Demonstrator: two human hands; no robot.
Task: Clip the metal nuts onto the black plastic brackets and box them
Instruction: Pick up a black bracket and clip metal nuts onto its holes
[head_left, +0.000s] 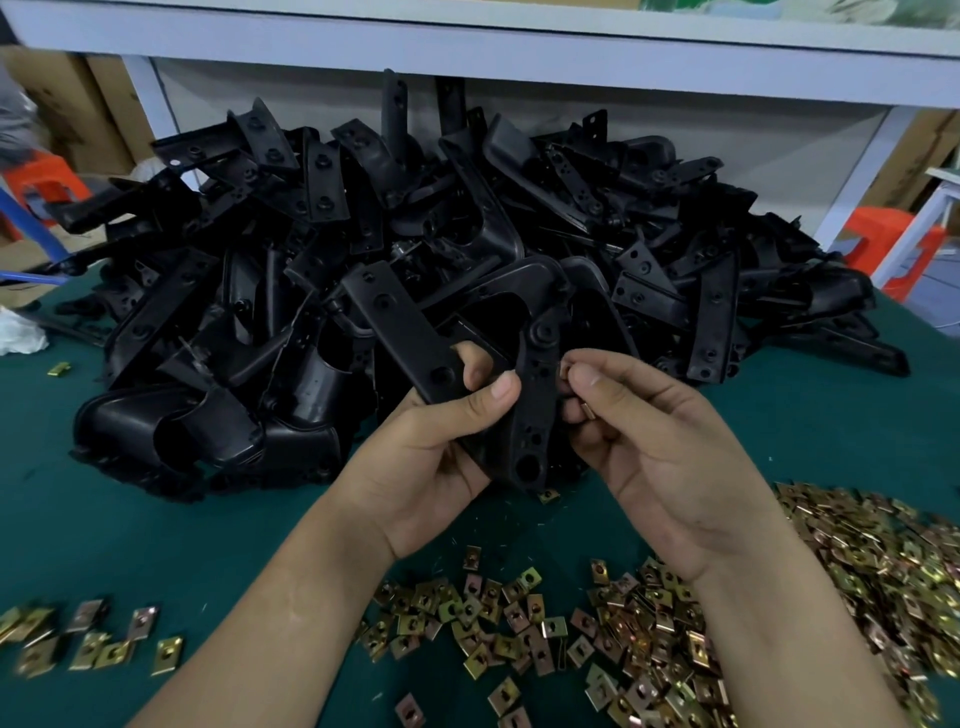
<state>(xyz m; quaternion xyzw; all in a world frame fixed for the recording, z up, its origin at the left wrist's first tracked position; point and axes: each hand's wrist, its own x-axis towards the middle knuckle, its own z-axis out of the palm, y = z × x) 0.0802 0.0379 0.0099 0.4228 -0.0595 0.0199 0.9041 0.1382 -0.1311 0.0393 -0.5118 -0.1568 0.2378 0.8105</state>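
My left hand (441, 447) grips a black plastic bracket (535, 400) at its lower arm, thumb pressed on the flat strip, holding it up above the green table. My right hand (649, 431) pinches a small brass-coloured metal nut (563, 371) against the bracket's right edge, and a second nut (587, 410) shows between its curled fingers. A big heap of black brackets (415, 249) lies behind the hands. Loose metal nuts (649, 634) are scattered on the table in front, densest at the right.
The table has a green cover (130, 525). A few nuts (88, 639) lie at the front left and a single one (58, 368) at the far left. A white shelf (467, 47) runs overhead at the back. Orange stools (893, 244) and cardboard boxes (78, 104) stand beyond the table.
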